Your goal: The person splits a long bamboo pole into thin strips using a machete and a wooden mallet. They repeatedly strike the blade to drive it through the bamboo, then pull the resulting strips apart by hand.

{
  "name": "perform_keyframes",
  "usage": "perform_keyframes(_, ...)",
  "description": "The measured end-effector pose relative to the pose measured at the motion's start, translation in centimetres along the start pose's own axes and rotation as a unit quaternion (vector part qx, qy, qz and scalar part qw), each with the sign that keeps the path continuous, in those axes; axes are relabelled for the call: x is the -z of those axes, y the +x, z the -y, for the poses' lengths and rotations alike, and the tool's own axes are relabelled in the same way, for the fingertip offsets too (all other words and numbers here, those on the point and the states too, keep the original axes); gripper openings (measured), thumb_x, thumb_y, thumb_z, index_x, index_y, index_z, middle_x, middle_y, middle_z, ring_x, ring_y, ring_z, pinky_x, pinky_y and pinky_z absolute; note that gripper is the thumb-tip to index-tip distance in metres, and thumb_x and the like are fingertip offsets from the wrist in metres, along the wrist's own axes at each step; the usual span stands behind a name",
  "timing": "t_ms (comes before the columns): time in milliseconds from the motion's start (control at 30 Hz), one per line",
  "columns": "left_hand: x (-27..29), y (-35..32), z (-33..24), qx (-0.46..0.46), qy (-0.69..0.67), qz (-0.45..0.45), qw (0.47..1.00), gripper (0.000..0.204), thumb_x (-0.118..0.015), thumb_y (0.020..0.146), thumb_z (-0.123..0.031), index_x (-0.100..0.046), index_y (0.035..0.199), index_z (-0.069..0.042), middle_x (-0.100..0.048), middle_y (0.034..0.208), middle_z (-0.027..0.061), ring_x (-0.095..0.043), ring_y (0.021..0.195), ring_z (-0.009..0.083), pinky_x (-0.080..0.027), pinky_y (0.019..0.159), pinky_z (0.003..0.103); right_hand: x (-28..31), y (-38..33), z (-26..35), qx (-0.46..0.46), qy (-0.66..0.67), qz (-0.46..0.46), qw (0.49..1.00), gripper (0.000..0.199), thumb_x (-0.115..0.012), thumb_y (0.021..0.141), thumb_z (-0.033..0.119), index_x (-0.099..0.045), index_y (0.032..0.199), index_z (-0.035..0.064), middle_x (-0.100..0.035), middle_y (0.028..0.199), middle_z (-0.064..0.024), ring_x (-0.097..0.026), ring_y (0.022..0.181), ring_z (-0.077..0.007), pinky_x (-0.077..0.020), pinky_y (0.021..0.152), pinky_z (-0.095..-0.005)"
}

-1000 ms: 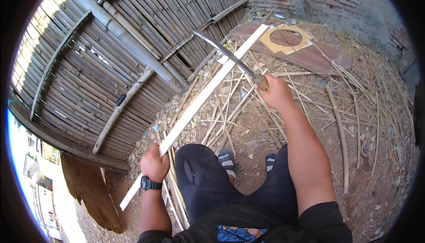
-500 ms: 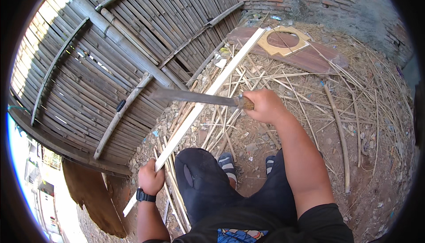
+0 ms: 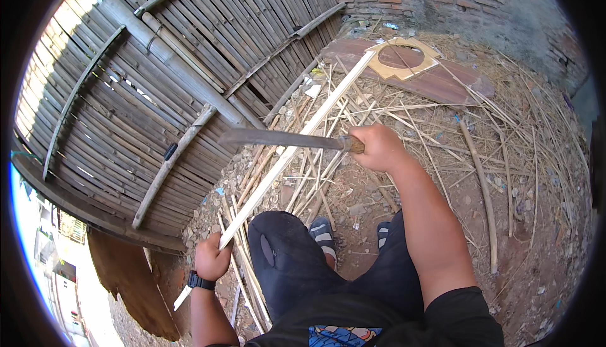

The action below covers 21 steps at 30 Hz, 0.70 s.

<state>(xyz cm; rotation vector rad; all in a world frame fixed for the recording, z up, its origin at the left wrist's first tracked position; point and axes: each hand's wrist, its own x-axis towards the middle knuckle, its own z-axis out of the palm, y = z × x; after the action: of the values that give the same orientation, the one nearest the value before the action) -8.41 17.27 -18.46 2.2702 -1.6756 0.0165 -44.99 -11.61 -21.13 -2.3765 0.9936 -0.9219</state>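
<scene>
A long pale bamboo strip [image 3: 270,178] slants from the lower left up to the far middle. Its lower part is gripped by my left hand [image 3: 213,257], which wears a black watch, and a short end sticks out below the wrist. In my right hand [image 3: 377,149] is the wooden handle of a machete [image 3: 284,138]. The long dark blade points left and lies across the strip in this view; whether it touches the strip I cannot tell. The far end of the strip reaches a yellow board with a round hole [image 3: 383,69].
Under the yellow board lies a brown plank [image 3: 457,88]. Loose bamboo strips and straw [image 3: 416,126] litter the ground, with a longer stick [image 3: 483,195] at the right. A bamboo slat wall [image 3: 183,63] stands at the left, a brick wall [image 3: 467,0] at the back. More strips [image 3: 249,284] lie beside my left leg.
The machete has shifted very slightly, with its handle a little higher and to the right. My left hand has moved slightly left and down-arm with the strip; both grips stay the same.
</scene>
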Motion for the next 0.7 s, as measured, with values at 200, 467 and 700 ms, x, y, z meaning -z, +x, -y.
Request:
perform_keyframes(200, 0.4, -1.0, 1.2, 0.055, -0.039, 0.063, 0.996, 0.03, -0.068, 0.088, -0.027, -0.062, 0.075, 0.0, -0.062, 0.067, 0.0219, -0.063, 0.062, 0.0389, -0.048, 0.058, 0.044, -0.5, -0.1, -0.3, -0.048, 0.001, -0.056, 0.997, 0.02, -0.074, 0.075, 0.021, -0.064, 0.088, 0.0085, -0.066, 0.073, -0.0162, -0.066, 0.074, -0.0375, -0.0515, 0.067, -0.0475)
perform_keyframes(467, 0.4, -1.5, 2.7, 0.02, 0.026, 0.003, 0.999, 0.023, -0.065, 0.083, -0.018, -0.054, 0.071, -0.001, -0.059, 0.065, 0.0242, -0.059, 0.064, 0.0454, -0.046, 0.058, 0.05, -0.4, 0.0, -0.8, -0.031, -0.018, 0.041, 0.999, 0.02, -0.073, 0.079, 0.02, -0.067, 0.095, 0.0098, -0.067, 0.075, -0.016, -0.067, 0.075, -0.037, -0.0513, 0.069, -0.0448)
perform_keyframes(700, 0.1, -1.9, 3.1, 0.014, 0.048, -0.066, 0.997, 0.02, -0.062, 0.08, -0.013, -0.049, 0.07, -0.001, -0.058, 0.066, 0.0243, -0.058, 0.065, 0.0465, -0.046, 0.058, 0.052, 0.3, -0.1, 0.1, -0.155, 0.014, -0.015, 0.988, 0.027, -0.075, 0.082, 0.028, -0.069, 0.102, 0.0096, -0.067, 0.075, -0.0161, -0.068, 0.074, -0.0353, -0.0518, 0.069, -0.0451)
